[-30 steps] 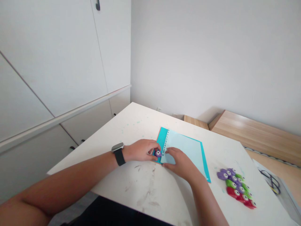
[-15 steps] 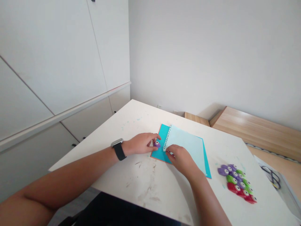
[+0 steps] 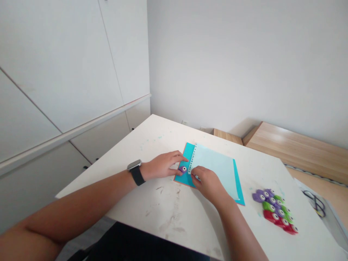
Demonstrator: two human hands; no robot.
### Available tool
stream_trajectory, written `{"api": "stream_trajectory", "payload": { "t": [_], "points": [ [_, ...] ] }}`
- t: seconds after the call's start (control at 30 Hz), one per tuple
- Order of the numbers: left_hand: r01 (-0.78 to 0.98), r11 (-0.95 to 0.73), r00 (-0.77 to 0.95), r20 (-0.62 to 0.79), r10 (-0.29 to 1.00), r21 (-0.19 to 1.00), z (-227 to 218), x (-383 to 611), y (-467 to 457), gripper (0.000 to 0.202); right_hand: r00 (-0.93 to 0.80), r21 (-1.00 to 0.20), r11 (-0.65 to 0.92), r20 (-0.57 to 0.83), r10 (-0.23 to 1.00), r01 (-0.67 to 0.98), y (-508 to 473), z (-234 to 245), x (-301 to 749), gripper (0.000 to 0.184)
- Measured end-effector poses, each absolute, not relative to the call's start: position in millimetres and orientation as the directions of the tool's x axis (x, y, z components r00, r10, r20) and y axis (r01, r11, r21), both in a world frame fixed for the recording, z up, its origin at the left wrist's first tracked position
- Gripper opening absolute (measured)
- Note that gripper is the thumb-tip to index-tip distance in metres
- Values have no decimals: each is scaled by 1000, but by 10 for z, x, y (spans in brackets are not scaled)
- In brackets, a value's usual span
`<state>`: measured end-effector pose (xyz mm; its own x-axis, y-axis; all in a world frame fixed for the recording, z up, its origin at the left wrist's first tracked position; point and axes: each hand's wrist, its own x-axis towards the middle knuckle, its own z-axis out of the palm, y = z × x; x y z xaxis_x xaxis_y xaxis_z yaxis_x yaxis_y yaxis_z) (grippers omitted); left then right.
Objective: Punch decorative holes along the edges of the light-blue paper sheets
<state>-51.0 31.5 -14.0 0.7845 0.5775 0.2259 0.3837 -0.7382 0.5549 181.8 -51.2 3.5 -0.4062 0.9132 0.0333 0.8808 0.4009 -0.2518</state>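
In the head view, the left hand [image 3: 160,165] has opened off the purple piece [image 3: 183,169], which now sits on the teal sheet [image 3: 181,177] just beside its fingers. The right hand [image 3: 208,183] is curled at the edge of the pale sheet [image 3: 214,166], its grip hidden behind the knuckles, so whether it pinches the sheet cannot be told. Other coloured pieces [image 3: 274,212] lie on the desk [image 3: 163,203], well apart.
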Motion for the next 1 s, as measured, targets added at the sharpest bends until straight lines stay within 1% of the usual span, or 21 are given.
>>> {"api": "stream_trajectory", "payload": {
  "t": [0.07, 0.1, 0.17, 0.27, 0.37, 0.6, 0.73, 1.0],
  "points": [
    [309, -753, 830, 222, 512, 581, -152, -504, 319, 39, -416, -263, 409, 28, 909, 874, -511, 39, 1824, 13],
    [296, -751, 841, 212, 498, 591, -163, -500, 322, 35, -422, -269, 413, 25, 906, 870, -510, 41, 1828, 13],
    [317, -737, 832, 197, 518, 597, -189, -487, 328, 31, -433, -278, 421, 18, 901, 864, -509, 42, 1834, 14],
    [372, -712, 796, 190, 575, 595, -224, -467, 337, 34, -445, -295, 430, 19, 895, 853, -510, 37, 1839, 14],
    [396, -687, 778, 174, 603, 609, -237, -454, 345, 39, -453, -310, 441, 34, 891, 843, -510, 24, 1838, 14],
    [391, -649, 770, 155, 619, 652, -235, -454, 347, 44, -461, -307, 451, 44, 886, 838, -500, 27, 1844, 16],
    [411, -615, 759, 121, 639, 673, -242, -456, 348, 45, -451, -314, 444, 55, 891, 839, -501, 43, 1861, 17],
    [395, -535, 742, 84, 665, 746, -271, -442, 362, 50, -457, -326, 451, 63, 887, 831, -502, 32, 1856, 15]
  ]
}}
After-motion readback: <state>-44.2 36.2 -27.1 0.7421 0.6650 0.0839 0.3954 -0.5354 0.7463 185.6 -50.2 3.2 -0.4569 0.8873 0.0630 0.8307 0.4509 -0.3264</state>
